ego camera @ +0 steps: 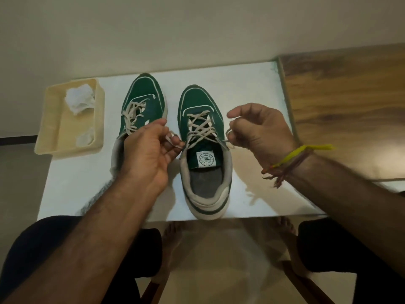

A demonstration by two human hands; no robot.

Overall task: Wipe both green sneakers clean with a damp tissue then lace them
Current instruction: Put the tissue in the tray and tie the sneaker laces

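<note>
Both forearms reach out over the table from the person's lap. The left hand [151, 150] is turned palm-inward with its fingers curled, pinching one end of the lace [201, 128] just off the near-left side of the right-hand sneaker [203, 150]. The right hand [256, 128] sits across from it on the other side of the same shoe, fingers curled in, the other lace end looped around them and held taut. A yellow and brown thread band [291, 160] is tied round that wrist, its loose ends sticking out.

The sneaker being worked on is dark green with a white trim line over the toe, a pale grey collar and a white sole with a green stripe at the heel. Its pale lace criss-crosses up the front and runs out sideways to each hand. A small white label shows on the tongue. Its heel reaches the near edge of the table [252, 95].

The left-hand sneaker [142, 99] stands just beside it, set further back, its lace lying looser; the left hand and wrist cover its heel.

Left of the shoes, a cream tray [50, 130] overhangs the table's left edge and holds crumpled tissue [80, 100]. To the right of the shoes the white tabletop is bare up to where it meets a wooden surface [350, 106]. Bare feet show on the floor beneath the near edge.
</note>
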